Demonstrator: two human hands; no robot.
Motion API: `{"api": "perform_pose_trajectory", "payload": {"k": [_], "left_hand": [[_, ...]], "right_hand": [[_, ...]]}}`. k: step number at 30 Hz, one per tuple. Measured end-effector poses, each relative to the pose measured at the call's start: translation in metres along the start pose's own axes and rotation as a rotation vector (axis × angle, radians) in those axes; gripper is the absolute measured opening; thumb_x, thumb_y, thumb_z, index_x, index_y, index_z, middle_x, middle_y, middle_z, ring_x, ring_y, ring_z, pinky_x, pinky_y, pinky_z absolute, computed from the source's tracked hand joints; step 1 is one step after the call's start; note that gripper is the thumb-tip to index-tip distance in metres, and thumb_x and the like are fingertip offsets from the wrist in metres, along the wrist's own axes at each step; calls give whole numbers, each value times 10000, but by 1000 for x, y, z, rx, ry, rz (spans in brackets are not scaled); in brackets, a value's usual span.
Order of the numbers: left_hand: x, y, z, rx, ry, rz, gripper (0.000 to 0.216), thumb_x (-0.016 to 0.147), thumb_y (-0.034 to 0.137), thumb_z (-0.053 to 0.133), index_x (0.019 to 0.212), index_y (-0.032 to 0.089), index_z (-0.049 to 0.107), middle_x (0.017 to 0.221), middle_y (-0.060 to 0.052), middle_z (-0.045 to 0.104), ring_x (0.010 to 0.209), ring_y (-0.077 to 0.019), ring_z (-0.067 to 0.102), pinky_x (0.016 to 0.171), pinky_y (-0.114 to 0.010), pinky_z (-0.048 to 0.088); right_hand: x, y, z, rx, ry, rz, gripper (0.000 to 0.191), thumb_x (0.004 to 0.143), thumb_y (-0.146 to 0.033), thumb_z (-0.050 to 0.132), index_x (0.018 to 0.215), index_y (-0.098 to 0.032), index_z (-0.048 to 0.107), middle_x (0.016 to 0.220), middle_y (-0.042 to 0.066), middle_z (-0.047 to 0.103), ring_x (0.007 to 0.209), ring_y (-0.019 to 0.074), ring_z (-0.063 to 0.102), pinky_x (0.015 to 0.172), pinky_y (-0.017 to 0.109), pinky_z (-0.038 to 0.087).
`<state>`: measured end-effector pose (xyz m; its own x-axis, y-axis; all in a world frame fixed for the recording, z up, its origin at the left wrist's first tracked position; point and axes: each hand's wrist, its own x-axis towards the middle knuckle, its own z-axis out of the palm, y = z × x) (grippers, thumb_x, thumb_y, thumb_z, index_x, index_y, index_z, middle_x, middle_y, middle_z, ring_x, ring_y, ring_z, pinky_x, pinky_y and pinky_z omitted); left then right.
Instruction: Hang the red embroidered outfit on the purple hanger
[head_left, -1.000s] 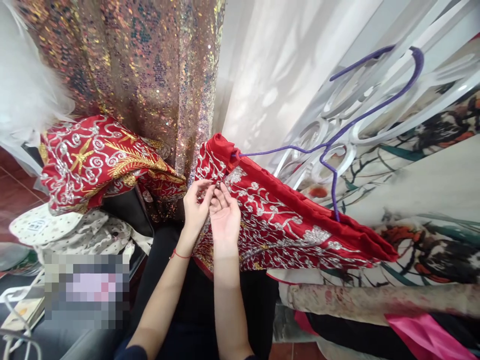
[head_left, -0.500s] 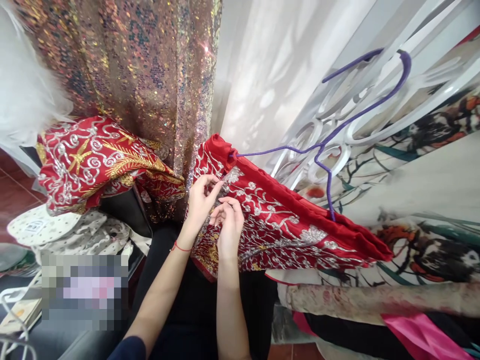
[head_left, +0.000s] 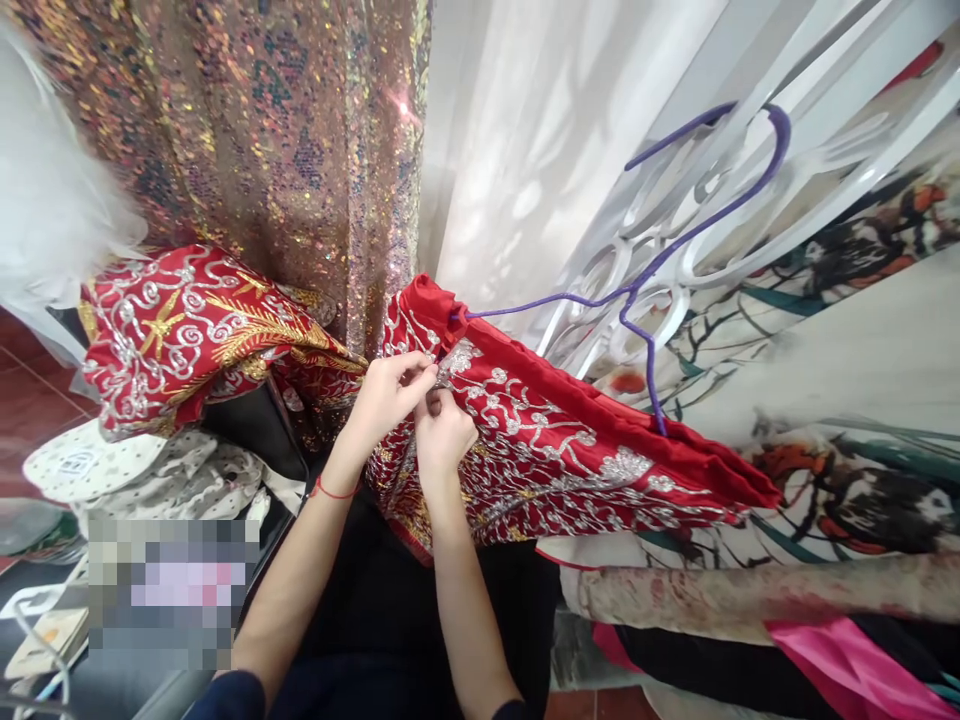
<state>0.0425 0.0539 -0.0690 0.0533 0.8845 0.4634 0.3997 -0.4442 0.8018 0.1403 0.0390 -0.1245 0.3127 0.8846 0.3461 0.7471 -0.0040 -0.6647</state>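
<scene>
A red skirt-like garment (head_left: 540,420) with silver and gold embroidery hangs slanted from a purple hanger (head_left: 559,300) by its gathered red top edge. My left hand (head_left: 394,395), a thin red cord around its wrist, pinches the garment near its upper left corner, at a silver-trimmed edge. Just below and to the right, my right hand (head_left: 448,432) is closed, with its thumb and curled fingers up against the same spot. What sits between the right fingertips is hidden or too small to make out.
Another red embroidered piece (head_left: 187,330) drapes over a dark support at left. Behind hang a sequined cloth (head_left: 247,130) and a white curtain (head_left: 510,150). A white scrollwork frame (head_left: 697,265) and painted fabric (head_left: 847,370) stand right. A dotted white cloth (head_left: 97,460) lies lower left.
My right hand has moved up and its loosely curled fingers have closed at the garment. My left hand has shifted slightly left and down, its fingers now pinched. The view has shifted a little.
</scene>
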Motion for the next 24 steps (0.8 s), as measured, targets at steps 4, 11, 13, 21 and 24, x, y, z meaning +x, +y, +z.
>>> {"api": "perform_pose_trajectory", "payload": {"k": [4, 11, 13, 21, 24], "left_hand": [[-9, 14, -4, -109, -19, -73, 206, 820, 302, 581, 656, 182, 618, 574, 18, 578, 540, -119, 491, 537, -240, 367], [-17, 31, -9, -149, -19, -114, 223, 829, 290, 576, 639, 181, 619, 598, 8, 570, 559, -120, 492, 527, -241, 363], [-15, 31, -8, -189, 0, -121, 219, 833, 295, 585, 649, 183, 623, 616, 3, 584, 567, -123, 506, 531, -244, 377], [2, 53, 0, -229, 115, -82, 255, 835, 312, 592, 614, 185, 594, 612, -2, 559, 574, -121, 482, 528, -247, 375], [9, 61, 4, -208, 152, -68, 247, 855, 289, 580, 631, 187, 589, 623, 1, 554, 567, -115, 460, 521, -251, 347]], "right_hand": [[0, -2, 0, -20, -40, -26, 379, 940, -495, 635, 791, -171, 765, 695, 129, 744, 573, 217, 646, 595, 287, 340], [-6, 0, 0, -19, 29, -171, 392, 973, -441, 538, 822, -150, 753, 655, 126, 714, 525, 192, 598, 582, 279, 335], [-7, 0, -1, -8, 26, -222, 407, 980, -443, 513, 805, -156, 742, 662, 123, 714, 526, 189, 598, 582, 277, 336], [-17, 2, -5, -5, 3, -241, 401, 976, -418, 475, 715, -183, 669, 604, 103, 682, 500, 185, 588, 557, 269, 345], [-21, 0, -5, 9, -10, -234, 356, 969, -383, 487, 718, -191, 650, 601, 81, 677, 493, 168, 574, 550, 262, 342]]}}
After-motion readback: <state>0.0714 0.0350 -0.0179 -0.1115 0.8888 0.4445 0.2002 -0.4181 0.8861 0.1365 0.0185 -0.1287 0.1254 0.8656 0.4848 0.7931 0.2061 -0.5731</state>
